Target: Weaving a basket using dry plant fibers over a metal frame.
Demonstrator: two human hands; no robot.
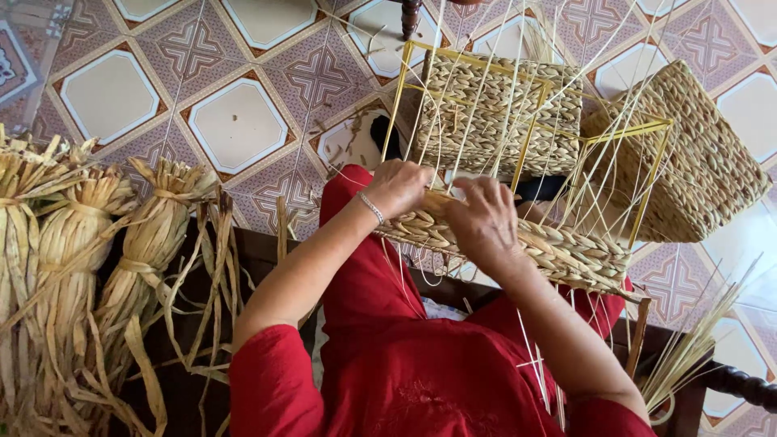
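A half-woven straw basket on a yellow wire frame (530,154) rests on my lap, which is covered in red cloth. Its near woven edge (566,255) runs across my knees. My left hand (398,188), with a thin bracelet at the wrist, grips the woven band at its left end. My right hand (484,220) presses on the same band just to the right, fingers closed on straw strands. Thin loose straw stems (502,97) stick up from the weave all around.
Bundles of dried straw (89,243) lie tied at my left on a dark surface. A finished woven basket (704,162) sits at the right on the patterned tile floor (235,89). A dark turned wooden leg (411,16) stands at the top.
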